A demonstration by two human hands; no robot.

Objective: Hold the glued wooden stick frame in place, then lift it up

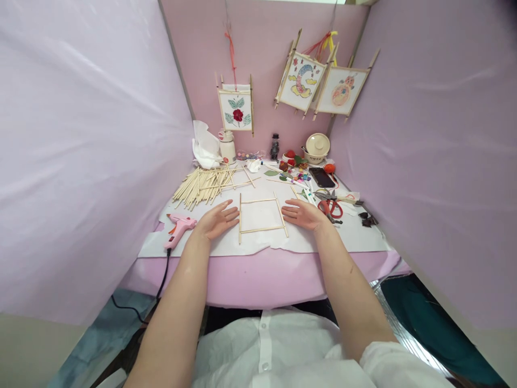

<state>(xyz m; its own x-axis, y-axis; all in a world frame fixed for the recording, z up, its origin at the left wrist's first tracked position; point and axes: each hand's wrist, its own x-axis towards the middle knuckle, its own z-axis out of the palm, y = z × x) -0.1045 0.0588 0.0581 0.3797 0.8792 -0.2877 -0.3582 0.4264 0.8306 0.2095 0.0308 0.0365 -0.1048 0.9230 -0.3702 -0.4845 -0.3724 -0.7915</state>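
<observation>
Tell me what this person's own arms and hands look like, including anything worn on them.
The left hand and right hand are bare, with no gloves or watch visible. The right forearm is uncovered and bears a small, thin mark. A loose white sleeve ends near the right elbow.

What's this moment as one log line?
stick frame: on white paper | left hand: open, beside frame | right hand: open, opposite side | pink glue gun: left of left hand
</observation>
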